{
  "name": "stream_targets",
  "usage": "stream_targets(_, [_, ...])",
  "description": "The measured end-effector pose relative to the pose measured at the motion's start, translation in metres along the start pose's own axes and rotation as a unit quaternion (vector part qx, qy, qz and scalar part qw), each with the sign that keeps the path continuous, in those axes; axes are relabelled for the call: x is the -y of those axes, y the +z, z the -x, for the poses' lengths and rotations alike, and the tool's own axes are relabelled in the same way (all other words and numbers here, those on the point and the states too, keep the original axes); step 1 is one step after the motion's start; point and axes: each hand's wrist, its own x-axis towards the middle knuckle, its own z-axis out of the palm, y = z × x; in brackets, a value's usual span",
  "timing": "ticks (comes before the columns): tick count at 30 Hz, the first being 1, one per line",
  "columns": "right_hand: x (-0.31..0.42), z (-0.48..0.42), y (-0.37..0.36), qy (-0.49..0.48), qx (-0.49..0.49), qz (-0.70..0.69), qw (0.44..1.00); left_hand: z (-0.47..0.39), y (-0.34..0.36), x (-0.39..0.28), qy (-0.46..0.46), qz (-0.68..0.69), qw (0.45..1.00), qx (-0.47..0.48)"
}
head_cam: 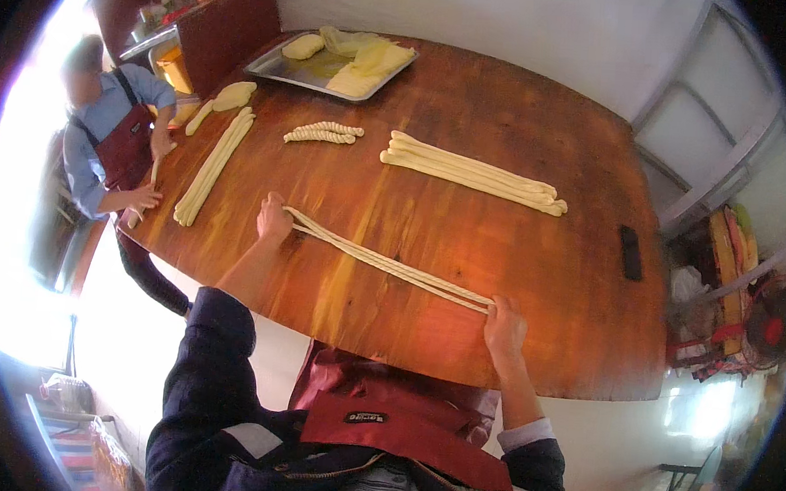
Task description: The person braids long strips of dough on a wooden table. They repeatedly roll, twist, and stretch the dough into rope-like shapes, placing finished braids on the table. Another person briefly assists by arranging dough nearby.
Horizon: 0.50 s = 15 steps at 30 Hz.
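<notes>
My left hand (pixel 276 219) grips the left end of a long twisted dough rope (pixel 392 264), whose strands run side by side across the wooden table. The rope's right end is in my right hand (pixel 505 323), near the table's front edge. Beyond it lies a row of several smooth dough strips (pixel 473 173). Short twisted dough pieces (pixel 323 132) rest farther back, left of the strips. Another bundle of long dough strips (pixel 214 168) lies at the left, with a flattened dough lump (pixel 235 96) behind it.
A metal tray (pixel 301 83) with dough and a yellowish plastic sheet stands at the back of the wooden table (pixel 526 112). A co-worker (pixel 123 118) in a red apron handles a thin dough strip at the left edge. A dark flat object (pixel 630 252) lies at the right.
</notes>
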Motion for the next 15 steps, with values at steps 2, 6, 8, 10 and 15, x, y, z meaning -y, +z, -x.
stream_targets(2, [-0.001,0.009,-0.002,-0.078,0.022,0.038,0.996,-0.014,0.003,0.024,-0.019,0.031,0.999,-0.018])
stream_targets(6, [0.013,0.046,0.002,-0.187,-0.087,0.104,0.973,-0.046,0.028,0.052,-0.199,0.305,0.914,0.181])
stream_targets(8, [0.027,0.067,0.008,-0.212,-0.061,0.050,0.974,-0.063,0.045,0.056,-0.229,0.339,0.894,0.184])
stream_targets(10, [0.041,0.081,0.014,-0.217,-0.072,-0.008,0.974,-0.077,0.057,0.054,-0.259,0.377,0.871,0.180])
stream_targets(15, [0.047,0.060,0.001,-0.261,0.001,-0.039,0.964,-0.049,0.055,0.033,-0.310,0.435,0.828,0.170])
